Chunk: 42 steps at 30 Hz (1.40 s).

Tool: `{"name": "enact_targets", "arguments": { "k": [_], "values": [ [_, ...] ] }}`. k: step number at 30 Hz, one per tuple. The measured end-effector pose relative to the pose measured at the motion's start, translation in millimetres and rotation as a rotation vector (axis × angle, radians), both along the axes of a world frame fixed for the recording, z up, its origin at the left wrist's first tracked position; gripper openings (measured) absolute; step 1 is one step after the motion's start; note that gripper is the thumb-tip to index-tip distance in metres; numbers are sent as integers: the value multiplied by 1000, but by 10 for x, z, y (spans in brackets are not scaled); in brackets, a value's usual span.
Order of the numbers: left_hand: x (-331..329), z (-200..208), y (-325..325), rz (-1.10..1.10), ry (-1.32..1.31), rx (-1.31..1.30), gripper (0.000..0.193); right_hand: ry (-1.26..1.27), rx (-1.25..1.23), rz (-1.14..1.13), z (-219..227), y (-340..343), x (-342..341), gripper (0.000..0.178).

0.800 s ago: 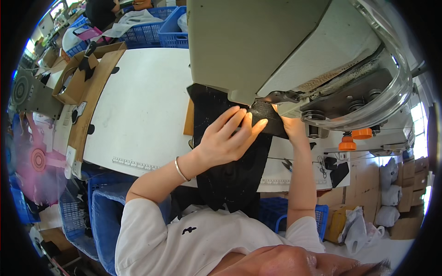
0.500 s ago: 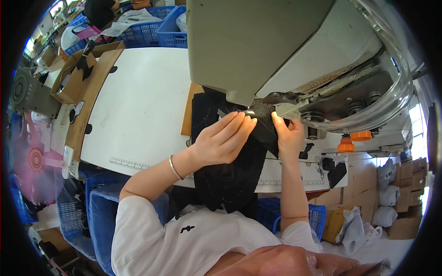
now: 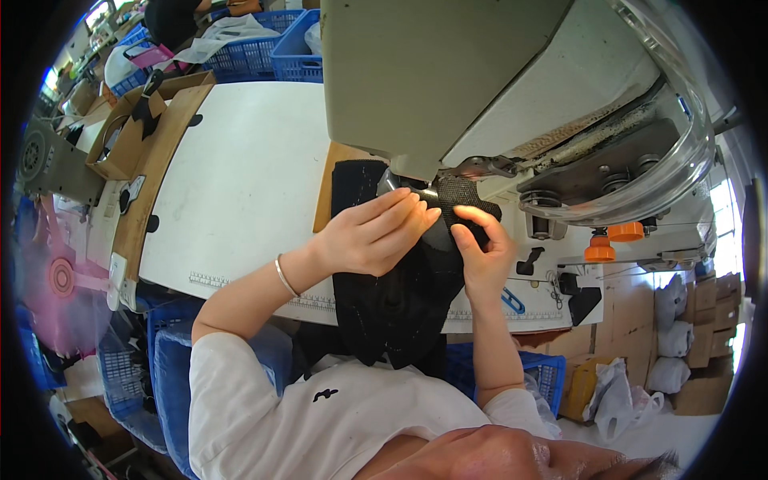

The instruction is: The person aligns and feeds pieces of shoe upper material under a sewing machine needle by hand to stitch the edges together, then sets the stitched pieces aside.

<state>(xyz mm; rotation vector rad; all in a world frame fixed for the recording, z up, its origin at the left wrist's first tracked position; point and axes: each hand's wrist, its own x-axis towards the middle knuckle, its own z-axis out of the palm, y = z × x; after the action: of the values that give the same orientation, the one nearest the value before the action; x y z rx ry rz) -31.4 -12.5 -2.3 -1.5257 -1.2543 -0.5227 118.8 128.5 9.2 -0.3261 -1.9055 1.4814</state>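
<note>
Under the head of a sewing machine (image 3: 432,80) lies a small black mesh fabric piece (image 3: 460,190), lit near the needle area. My right hand (image 3: 485,254) pinches its near edge between thumb and forefinger. Just left of it, my left hand (image 3: 376,238) has its fingertips pressed together beside the shiny metal part (image 3: 430,194) below the machine head; what they hold, if anything, is hidden. A larger black fabric sheet (image 3: 392,308) with pale dashed marks spreads beneath both hands and hangs over the table's near edge. The needle is not visible.
The white table (image 3: 248,176) carries a ruler strip (image 3: 316,302) along its near edge. Blue thread snips (image 3: 513,301) and small black pieces (image 3: 585,304) lie at right. A cardboard box (image 3: 128,144) stands at left; blue crates (image 3: 298,52) are behind.
My right hand has moved left and nearer to me, and the mesh piece has turned and spread rightward. My left hand has shifted slightly left. The blue snips have come into view.
</note>
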Motion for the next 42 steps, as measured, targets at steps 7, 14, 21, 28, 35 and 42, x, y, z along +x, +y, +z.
{"name": "enact_targets", "arguments": {
  "k": [7,14,21,28,35,42],
  "values": [
    [-61,107,-73,-15,57,-23,27,-6,-18,62,-53,-118,59,17],
    [-98,105,-150,-58,41,-39,23,-154,57,142,-53,-210,248,22],
    [-127,184,-181,-118,37,-59,22,-75,50,133,-121,-301,237,23],
    [-180,212,-134,-168,-85,-55,23,-34,40,49,-74,-373,114,17],
    [-354,220,-110,-178,-136,-112,28,-28,-2,32,-41,-353,-24,13],
    [-431,278,-119,-205,-392,-187,32,5,-12,16,22,-276,-189,10]
  ]
}}
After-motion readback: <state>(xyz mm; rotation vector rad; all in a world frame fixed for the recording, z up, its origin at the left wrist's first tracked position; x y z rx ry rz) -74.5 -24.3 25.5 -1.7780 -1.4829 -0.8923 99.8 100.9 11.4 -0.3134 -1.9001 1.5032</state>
